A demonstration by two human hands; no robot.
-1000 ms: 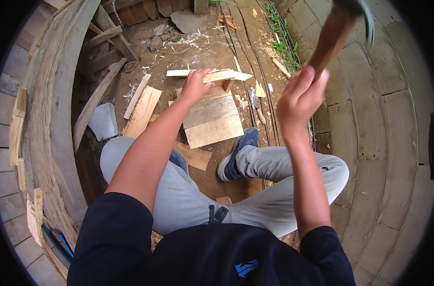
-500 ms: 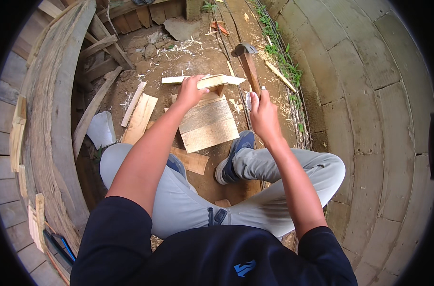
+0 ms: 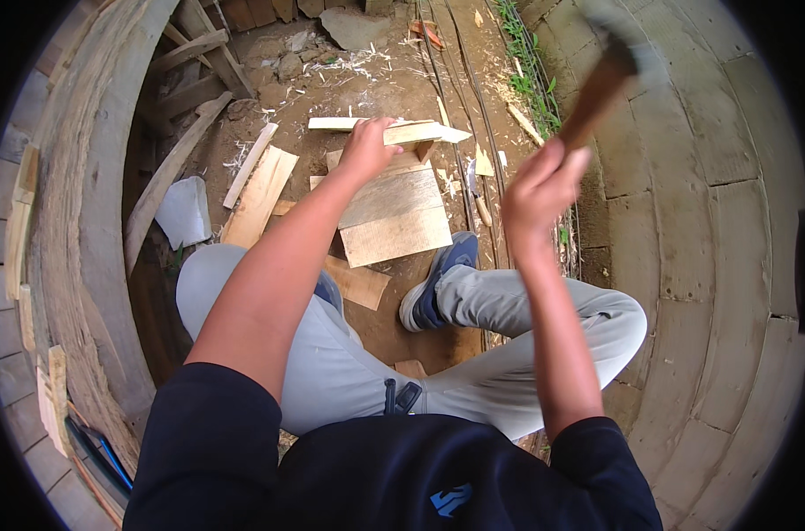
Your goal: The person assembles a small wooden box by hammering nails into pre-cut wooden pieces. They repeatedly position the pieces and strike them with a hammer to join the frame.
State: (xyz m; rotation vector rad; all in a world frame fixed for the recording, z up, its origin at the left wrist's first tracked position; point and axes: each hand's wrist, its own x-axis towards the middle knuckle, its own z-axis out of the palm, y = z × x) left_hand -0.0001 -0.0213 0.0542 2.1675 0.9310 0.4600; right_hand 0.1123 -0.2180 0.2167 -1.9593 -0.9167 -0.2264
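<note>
My right hand (image 3: 544, 190) is closed round the wooden handle of a hammer (image 3: 600, 93), held up to the right; its head is smeared by motion. With my left hand (image 3: 370, 152) I grip a pale strip of wood (image 3: 411, 134) at the far end of a small wooden piece. Its fingers are wrapped over the strip, partly hidden behind it. Joined boards (image 3: 394, 217) lie between my feet and the strip, and a short upright piece (image 3: 425, 150) shows under the strip. Whether the strip is fastened cannot be seen.
Loose boards (image 3: 263, 190) and a grey stone (image 3: 185, 212) lie to the left, beside a big timber (image 3: 84, 221). A knife (image 3: 479, 199) with a wooden handle lies on the ground right of the boards. A block wall (image 3: 677, 248) rises on the right; wood shavings litter the soil.
My right hand has swung the hammer up and to the right, away from the wood. The knife on the ground now shows more fully. My left hand stays on the strip.
</note>
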